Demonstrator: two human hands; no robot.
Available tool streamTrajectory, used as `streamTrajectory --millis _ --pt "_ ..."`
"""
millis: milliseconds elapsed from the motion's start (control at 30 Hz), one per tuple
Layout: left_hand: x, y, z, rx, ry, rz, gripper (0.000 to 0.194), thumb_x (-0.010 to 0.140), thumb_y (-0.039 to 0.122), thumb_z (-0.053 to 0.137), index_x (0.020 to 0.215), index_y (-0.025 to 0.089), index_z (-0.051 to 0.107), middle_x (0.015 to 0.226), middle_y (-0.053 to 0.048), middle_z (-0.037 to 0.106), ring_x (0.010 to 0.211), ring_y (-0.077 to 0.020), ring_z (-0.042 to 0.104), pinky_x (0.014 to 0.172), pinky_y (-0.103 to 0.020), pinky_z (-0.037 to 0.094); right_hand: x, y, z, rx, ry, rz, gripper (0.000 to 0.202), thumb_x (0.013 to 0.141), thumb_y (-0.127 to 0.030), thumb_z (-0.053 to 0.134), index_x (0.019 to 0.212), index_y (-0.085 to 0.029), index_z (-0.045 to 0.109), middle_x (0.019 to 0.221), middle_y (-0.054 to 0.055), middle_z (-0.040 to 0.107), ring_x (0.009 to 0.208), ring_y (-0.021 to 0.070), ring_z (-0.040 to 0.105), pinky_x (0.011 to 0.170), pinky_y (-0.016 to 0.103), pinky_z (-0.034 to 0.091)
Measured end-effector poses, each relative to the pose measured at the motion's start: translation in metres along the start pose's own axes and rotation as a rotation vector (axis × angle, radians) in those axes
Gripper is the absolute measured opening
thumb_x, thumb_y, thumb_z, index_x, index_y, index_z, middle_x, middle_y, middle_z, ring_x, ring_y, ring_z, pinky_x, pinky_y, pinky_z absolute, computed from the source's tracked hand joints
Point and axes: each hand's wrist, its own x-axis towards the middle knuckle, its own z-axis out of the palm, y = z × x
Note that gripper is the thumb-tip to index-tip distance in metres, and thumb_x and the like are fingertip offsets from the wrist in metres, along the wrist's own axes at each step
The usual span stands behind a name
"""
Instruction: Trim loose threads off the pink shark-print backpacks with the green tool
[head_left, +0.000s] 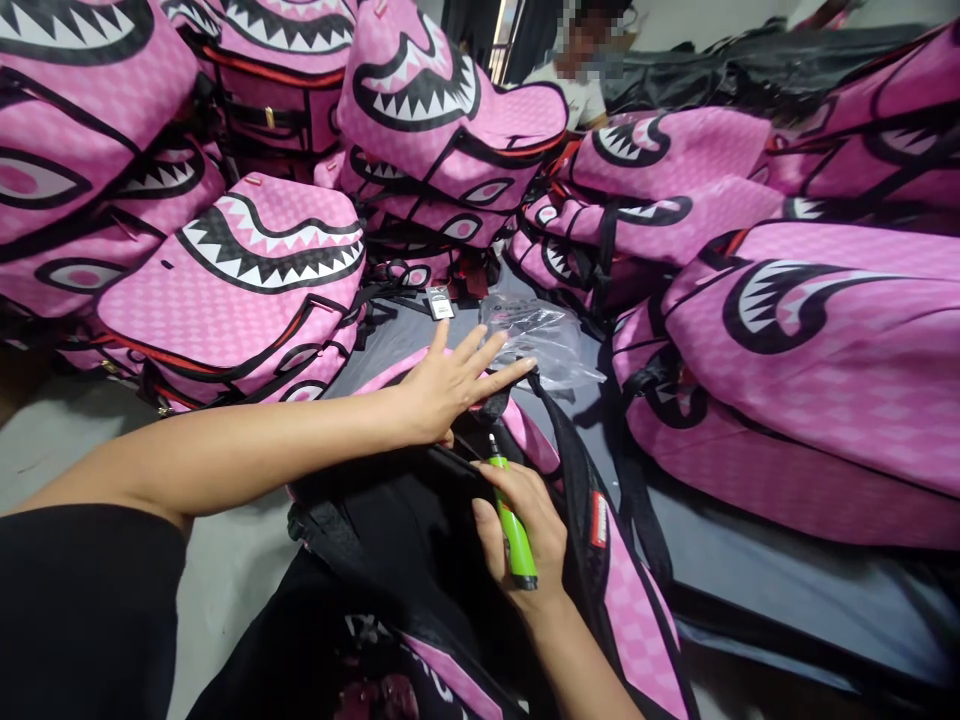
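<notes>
A backpack [397, 520] lies in front of me with its black side up, its pink and black shoulder strap [634, 600] running down the right. My left hand [450, 385] rests on the bag's far edge, fingers stretched and spread, the thumb partly hidden below. In my right hand [536, 515] is a bright green marker [514, 525], its pale tip uncovered and pointing away from me near the black edging. Whether the tip touches the fabric I cannot tell. A hang tag [441, 303] sits just beyond my left fingertips.
Pink shark-mouth backpacks are piled at the left [247, 260], at the back [442, 110] and at the right [840, 330]. Clear plastic bags [551, 340] lie on the grey table [795, 540] beyond my hands. Another person [577, 90] is at the back.
</notes>
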Motion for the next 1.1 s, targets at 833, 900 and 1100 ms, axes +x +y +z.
streamTrajectory --millis 833,900,1100 --pt "0.011 0.007 0.016 -0.101 0.014 -0.218 0.091 0.077 0.040 0.071 0.151 0.017 0.025 0.160 -0.014 0.023 0.138 -0.0336 0.030 0.103 -0.050 0.037 0.078 0.019 -0.034 -0.076 -0.502 0.228 0.015 0.085 -0.032 0.068 0.093 -0.021 0.064 0.086 0.004 0.072 0.074 0.0177 0.069 0.069 0.030 0.055" --pt "0.012 0.006 0.018 -0.103 0.020 -0.219 0.087 0.078 0.038 0.069 0.151 0.017 0.026 0.160 -0.014 0.023 0.137 -0.0334 0.032 0.103 -0.050 0.037 0.087 0.028 -0.039 -0.065 -0.616 0.218 0.016 0.083 -0.030 0.070 0.095 -0.020 0.067 0.089 0.005 0.072 0.078 0.0179 0.069 0.071 0.030 0.056" --pt "0.018 0.005 0.023 -0.131 0.019 -0.218 0.079 0.080 0.031 0.065 0.149 0.016 0.031 0.159 -0.014 0.027 0.132 -0.0324 0.037 0.103 -0.051 0.037 0.088 0.033 -0.051 -0.224 -0.731 -0.006 0.020 0.086 -0.018 0.062 0.105 -0.021 0.068 0.099 0.008 0.072 0.087 0.0197 0.068 0.074 0.034 0.056"
